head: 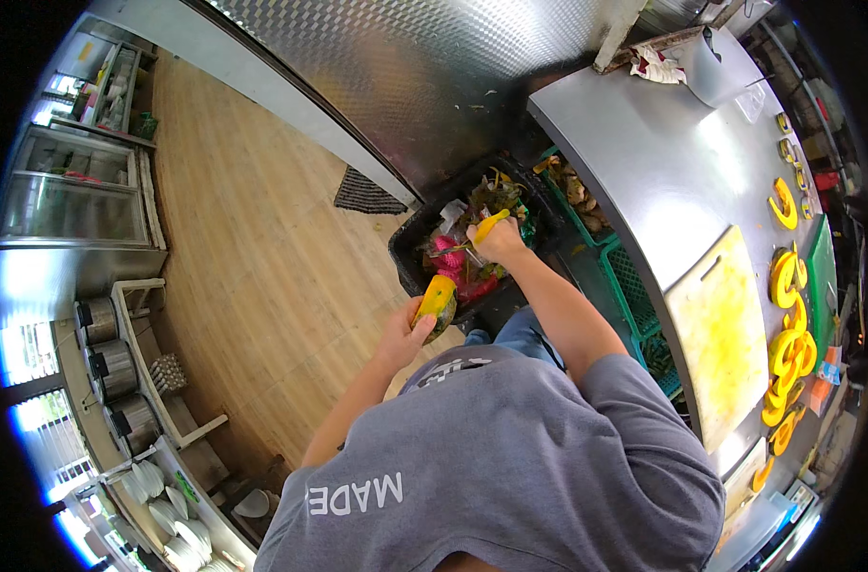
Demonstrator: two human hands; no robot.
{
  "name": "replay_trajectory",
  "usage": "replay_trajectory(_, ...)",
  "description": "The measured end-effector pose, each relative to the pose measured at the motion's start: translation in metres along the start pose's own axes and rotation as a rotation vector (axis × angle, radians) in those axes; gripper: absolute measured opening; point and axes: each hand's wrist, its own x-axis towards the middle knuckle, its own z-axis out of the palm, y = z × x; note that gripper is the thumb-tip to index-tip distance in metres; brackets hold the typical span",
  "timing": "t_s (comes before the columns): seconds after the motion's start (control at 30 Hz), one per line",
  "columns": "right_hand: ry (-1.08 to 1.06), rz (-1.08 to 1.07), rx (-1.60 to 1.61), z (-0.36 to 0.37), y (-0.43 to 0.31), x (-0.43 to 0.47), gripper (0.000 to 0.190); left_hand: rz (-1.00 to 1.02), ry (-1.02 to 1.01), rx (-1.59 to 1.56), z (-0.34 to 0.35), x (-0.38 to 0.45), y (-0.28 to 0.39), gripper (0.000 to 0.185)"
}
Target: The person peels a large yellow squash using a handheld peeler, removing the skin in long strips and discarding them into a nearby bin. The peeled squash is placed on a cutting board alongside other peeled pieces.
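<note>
My left hand (403,334) grips a piece of pumpkin (438,304), with yellow flesh showing above and dark green rind below. The piece is just over the near edge of a black waste bin (399,252). Further over the bin, my right hand (502,243) is closed around a tool with a yellow handle (491,226). A thin part of that tool points left, too small to tell whether it is a knife or a peeler. Vegetable scraps (497,196), plastic and a pink foam net (448,254) fill the bin.
A steel worktable (662,168) at right carries a stained white cutting board (720,336), several pumpkin slices (784,357) and a green board (823,286). Green plastic crates (630,286) stand beneath it. Behind the bin rises a patterned metal wall (434,79). A dark mat (366,191) lies leftward.
</note>
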Motion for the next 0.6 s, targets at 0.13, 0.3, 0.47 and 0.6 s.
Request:
replay_trajectory(0.13,-0.080,-0.288,0.095,-0.039,-0.047,-0.026,0.045,-0.019,0.004,0.103,0.002,0.008,-0.003,0.042)
replay_trajectory(0.3,0.058,-0.422,0.153,-0.028,-0.055,-0.039,0.036,0.005,-0.019,0.249,0.000,0.022,0.008,0.041)
replay_trajectory(0.47,-0.056,-0.142,-0.070,-0.011,-0.016,-0.006,0.036,0.134,-0.009,0.093,0.005,0.020,0.008,0.038)
replay_trajectory(0.6,0.054,-0.186,-0.004,0.000,0.009,-0.007,0.030,-0.098,-0.012,-0.128,0.005,0.015,0.013,0.042)
